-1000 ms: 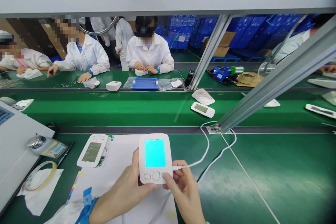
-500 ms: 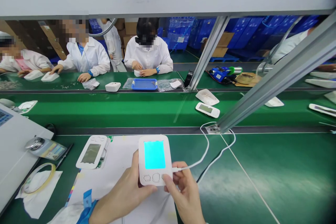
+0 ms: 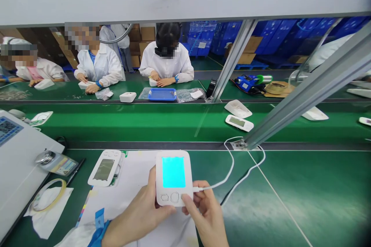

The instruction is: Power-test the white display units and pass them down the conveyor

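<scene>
I hold a white monitor unit upright over a white sheet; its screen glows cyan. My left hand grips its left side and lower edge with the thumb curled under the buttons. My right hand is closed on its right lower corner, the thumb on a button, next to the white cable plugged into the unit's right side. A second white unit with a dark screen lies flat to the left on the sheet.
A grey machine stands at the left, with a tape ring on a cloth beside it. The green conveyor carries white units. A metal strut slants at right. People in white coats work at the far bench, with a blue tray.
The view has shifted slightly; the units on the conveyor have moved right. My hands keep the same hold on the lit unit. The people across have shifted their hands.
</scene>
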Motion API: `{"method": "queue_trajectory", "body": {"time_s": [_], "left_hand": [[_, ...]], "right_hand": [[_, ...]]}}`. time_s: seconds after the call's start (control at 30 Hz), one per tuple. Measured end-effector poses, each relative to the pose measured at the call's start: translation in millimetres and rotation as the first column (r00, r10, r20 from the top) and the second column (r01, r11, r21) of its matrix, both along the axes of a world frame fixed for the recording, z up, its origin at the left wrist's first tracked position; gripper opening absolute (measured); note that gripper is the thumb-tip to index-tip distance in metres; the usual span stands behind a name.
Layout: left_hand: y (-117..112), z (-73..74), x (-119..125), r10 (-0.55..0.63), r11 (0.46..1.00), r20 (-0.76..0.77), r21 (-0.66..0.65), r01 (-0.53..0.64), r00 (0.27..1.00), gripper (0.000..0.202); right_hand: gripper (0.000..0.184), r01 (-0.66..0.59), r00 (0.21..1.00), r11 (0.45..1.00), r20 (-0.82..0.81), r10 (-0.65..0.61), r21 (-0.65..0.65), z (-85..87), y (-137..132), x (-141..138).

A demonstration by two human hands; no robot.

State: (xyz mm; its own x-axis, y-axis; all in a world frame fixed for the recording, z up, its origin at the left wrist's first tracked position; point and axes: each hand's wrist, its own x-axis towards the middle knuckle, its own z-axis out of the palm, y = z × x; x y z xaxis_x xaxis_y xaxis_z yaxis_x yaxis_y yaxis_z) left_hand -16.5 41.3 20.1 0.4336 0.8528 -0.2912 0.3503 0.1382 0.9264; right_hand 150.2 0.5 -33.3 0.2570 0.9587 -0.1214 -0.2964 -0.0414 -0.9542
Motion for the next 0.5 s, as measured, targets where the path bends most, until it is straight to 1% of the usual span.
{"method": "queue_trajectory", "body": {"time_s": [0.07,0.13,0.2,0.33,0.5], "left_hand": [[0.1,-2.1,0.8,0.017,1.000,-0.011,0.025,-0.017,1.000,0.067],[0.3,-4.1,2.8,0.055,0.995,0.011,0.077,-0.056,0.998,0.056],[0.5,-5.3,5.1,0.093,0.988,0.040,0.120,-0.097,0.995,0.049],[-0.4,-4.8,7.4,0.119,0.984,0.035,0.132,-0.123,0.992,0.051],[-2.2,-4.1,6.7,0.161,0.980,-0.030,0.127,-0.156,0.987,0.048]], "right_hand": [[0.037,-0.018,1.000,1.000,-0.002,0.018,0.003,1.0,-0.1,0.7],[0.035,-0.037,0.999,0.999,0.012,0.037,0.021,2.4,-0.1,1.5],[0.033,-0.043,0.999,0.998,0.032,0.042,0.046,3.9,-0.2,2.1],[0.032,-0.036,0.998,0.997,0.058,0.032,0.066,6.2,-0.8,2.5],[0.032,-0.045,0.999,0.997,0.033,0.043,0.057,6.5,-1.1,2.1]]}}
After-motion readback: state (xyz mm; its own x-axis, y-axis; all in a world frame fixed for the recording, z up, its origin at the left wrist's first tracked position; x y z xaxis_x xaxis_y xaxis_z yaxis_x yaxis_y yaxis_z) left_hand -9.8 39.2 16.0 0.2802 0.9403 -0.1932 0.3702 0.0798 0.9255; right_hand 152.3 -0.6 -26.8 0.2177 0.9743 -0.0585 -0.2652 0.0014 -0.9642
